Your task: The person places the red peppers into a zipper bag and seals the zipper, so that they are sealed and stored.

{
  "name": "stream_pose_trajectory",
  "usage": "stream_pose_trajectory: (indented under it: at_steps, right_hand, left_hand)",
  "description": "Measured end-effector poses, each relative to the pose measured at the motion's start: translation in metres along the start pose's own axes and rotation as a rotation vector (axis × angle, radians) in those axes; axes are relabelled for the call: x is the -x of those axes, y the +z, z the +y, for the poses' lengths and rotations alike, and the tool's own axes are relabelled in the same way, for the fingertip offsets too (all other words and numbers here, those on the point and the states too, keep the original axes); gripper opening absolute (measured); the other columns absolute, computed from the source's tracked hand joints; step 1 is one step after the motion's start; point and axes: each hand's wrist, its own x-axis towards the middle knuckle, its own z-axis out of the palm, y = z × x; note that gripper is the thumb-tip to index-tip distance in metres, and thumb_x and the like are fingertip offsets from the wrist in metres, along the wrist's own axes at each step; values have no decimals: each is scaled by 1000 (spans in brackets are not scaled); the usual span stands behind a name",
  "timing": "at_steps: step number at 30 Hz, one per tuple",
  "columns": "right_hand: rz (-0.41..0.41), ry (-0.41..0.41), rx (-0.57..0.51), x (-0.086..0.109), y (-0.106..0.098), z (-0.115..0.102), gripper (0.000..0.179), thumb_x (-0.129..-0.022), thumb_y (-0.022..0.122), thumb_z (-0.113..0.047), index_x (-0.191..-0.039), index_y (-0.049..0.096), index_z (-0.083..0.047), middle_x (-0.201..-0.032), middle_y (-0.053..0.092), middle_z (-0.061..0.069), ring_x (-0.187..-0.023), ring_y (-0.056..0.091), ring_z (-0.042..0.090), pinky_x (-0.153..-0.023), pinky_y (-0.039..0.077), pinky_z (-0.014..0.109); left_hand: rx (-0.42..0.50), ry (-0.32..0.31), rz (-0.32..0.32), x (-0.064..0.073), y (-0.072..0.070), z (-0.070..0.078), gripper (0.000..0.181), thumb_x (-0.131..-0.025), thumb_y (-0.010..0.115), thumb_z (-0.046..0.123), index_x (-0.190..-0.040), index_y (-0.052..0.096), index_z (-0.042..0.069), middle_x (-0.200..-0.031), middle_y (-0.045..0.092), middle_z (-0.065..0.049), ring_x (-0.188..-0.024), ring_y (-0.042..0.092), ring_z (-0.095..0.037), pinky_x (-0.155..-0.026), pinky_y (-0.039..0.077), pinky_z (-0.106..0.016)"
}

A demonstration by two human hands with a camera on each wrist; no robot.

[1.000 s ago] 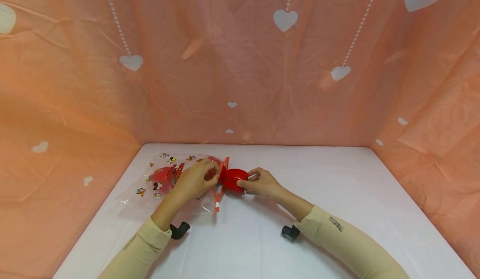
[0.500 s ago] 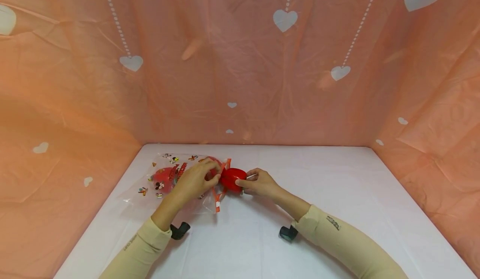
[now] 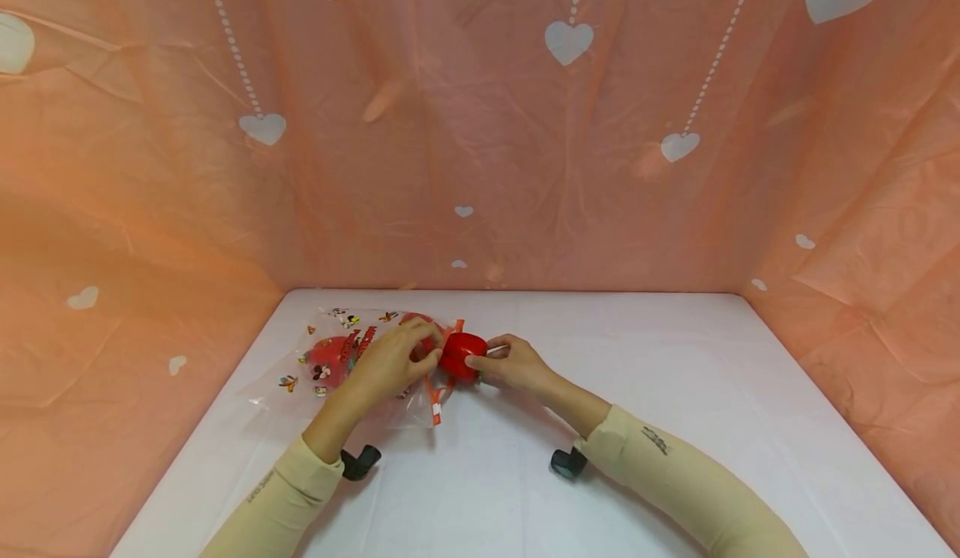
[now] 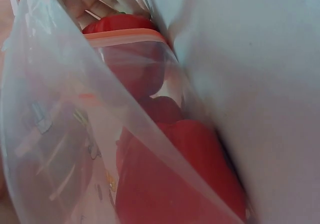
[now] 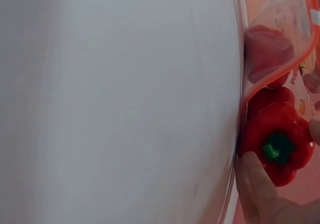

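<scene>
A clear zip bag (image 3: 436,410) with cartoon prints and an orange-red zip edge lies on the left of the table. Inside it are red bell peppers (image 3: 326,360), seen through the plastic in the left wrist view too. My left hand (image 3: 386,362) pinches the bag near its mouth with curled fingers. At that mouth, my right hand (image 3: 516,365) holds another red bell pepper (image 3: 462,356) between thumb and fingers, its green stem (image 5: 272,151) towards the palm in the right wrist view. The held pepper's far end overlaps the bag's opening.
The table (image 3: 637,375) has a white cover. Peach cloth (image 3: 510,166) with white hearts encloses its back and sides. Dark wrist devices (image 3: 567,463) sit below both forearms, at the cuffs of the beige sleeves (image 3: 660,466).
My right hand has moved a little to the left with its red bell pepper, bringing it further to the bag's mouth. The left hand stays nearly still; the bag's contents have shifted slightly right.
</scene>
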Motion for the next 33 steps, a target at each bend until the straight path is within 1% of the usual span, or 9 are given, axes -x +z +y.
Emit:
stream_pose_trajectory:
  at_steps: [3,11,16,20,22,26,29,33]
  right_hand:
    - [9,3,-8,-3,2,0,62,-93,84,-38,-136,60,1,-126,73,18,-109,72,30,-96,60,43]
    - [8,29,-139,-9,10,-2,62,-95,83,-31,-137,57,6,-124,71,21,-101,74,27,-90,63,38]
    - [22,-3,-140,-11,16,-4,64,-95,82,-30,-138,55,8,-125,73,22,-101,76,26,-87,63,34]
    - [17,-23,-170,-13,20,-5,63,-95,83,-29,-136,54,10,-123,74,23,-102,77,28,-86,63,35]
    - [20,-19,-182,-14,21,-5,62,-95,83,-29,-135,55,10,-120,75,22,-100,78,28,-86,63,35]
    - [41,0,-204,-18,23,-5,59,-96,82,-30,-133,58,9,-115,77,20,-97,78,27,-88,63,35]
    - [51,5,-217,-20,24,-4,56,-97,82,-31,-130,61,9,-115,76,19,-99,78,28,-91,62,35]
    - [35,-18,-225,-21,25,-2,51,-96,81,-30,-126,65,8,-113,78,19,-101,78,27,-93,61,35]
  left_hand:
    - [10,-7,-3,0,0,1,12,-98,77,14,-108,71,16,-109,68,-3,-87,61,-20,-78,55,-37]
    - [26,-21,-9,1,0,0,11,-99,76,14,-108,71,17,-108,67,0,-86,62,-16,-78,55,-36]
    - [31,-14,-10,1,0,1,11,-99,76,14,-108,71,16,-109,66,0,-87,63,-17,-77,54,-36]
    - [24,-8,-5,0,1,1,11,-98,77,14,-107,71,17,-109,66,1,-88,62,-17,-77,54,-36]
    - [18,-7,-2,0,1,1,11,-98,77,14,-105,71,19,-108,66,2,-88,62,-17,-77,54,-35]
    - [13,-9,-4,0,1,2,10,-98,77,15,-104,70,21,-109,66,3,-89,61,-17,-78,54,-36]
    - [8,-10,-6,0,2,1,10,-98,77,15,-103,70,21,-108,66,3,-90,63,-17,-79,55,-36]
    - [9,-20,-7,1,2,1,10,-98,77,15,-104,71,21,-113,68,0,-90,64,-17,-77,55,-36]
